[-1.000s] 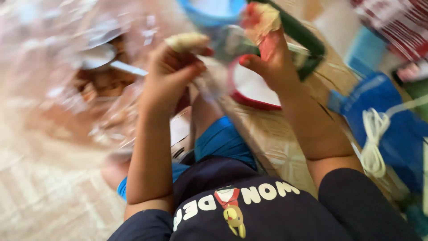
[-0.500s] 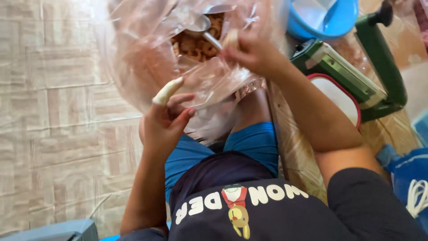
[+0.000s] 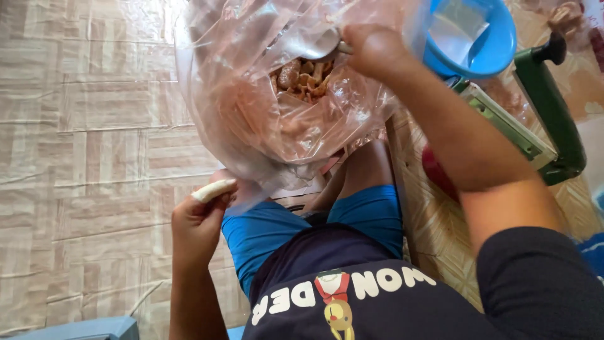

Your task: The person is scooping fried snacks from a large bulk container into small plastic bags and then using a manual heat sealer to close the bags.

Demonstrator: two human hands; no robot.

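Right hand closed on metal scoop inside large clear crinkled plastic bag of brown snacks; left hand pinches the bag's near edge — blue bowl far right.

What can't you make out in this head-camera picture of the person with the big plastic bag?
- Metal spoon: its handle is hidden in the right hand.
- Brown fried snacks: blurred by the large clear plastic bag; count unclear.
- Left hand: its grip on the bag's lower edge is unclear.
- Green sealing machine: partly behind the right arm.
- Blue plastic bowl: cut by the top edge.
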